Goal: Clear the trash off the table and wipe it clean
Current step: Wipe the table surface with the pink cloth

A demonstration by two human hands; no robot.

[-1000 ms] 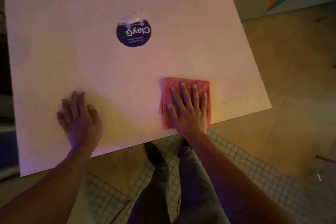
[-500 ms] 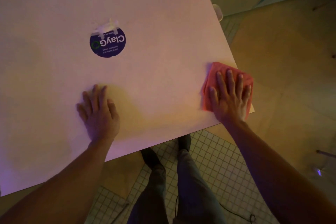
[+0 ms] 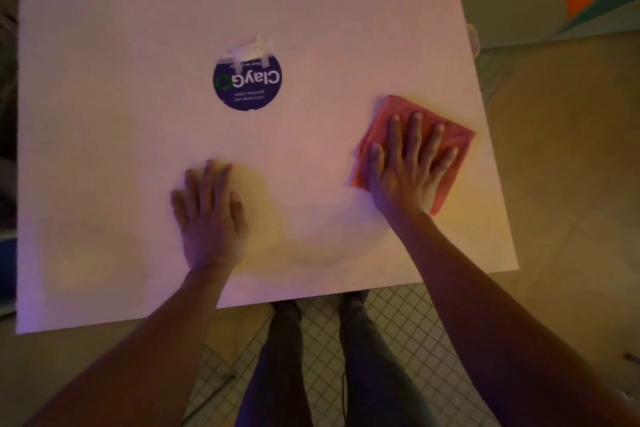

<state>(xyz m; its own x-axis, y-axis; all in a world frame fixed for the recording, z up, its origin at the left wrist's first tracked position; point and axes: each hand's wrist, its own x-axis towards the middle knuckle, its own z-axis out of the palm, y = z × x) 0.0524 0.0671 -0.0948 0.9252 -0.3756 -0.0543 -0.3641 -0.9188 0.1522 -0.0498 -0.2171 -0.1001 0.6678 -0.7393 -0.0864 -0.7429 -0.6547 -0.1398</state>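
The right hand is pressing a folded pink cloth flat onto the counter, fingers straight and spread, near the right edge. The left hand is resting flat, fingers together, bracing. Unwiped surface and a round ClayGo sticker are lying leftward and farther away from the cloth.

"ClayG" upside down on round sticker on table
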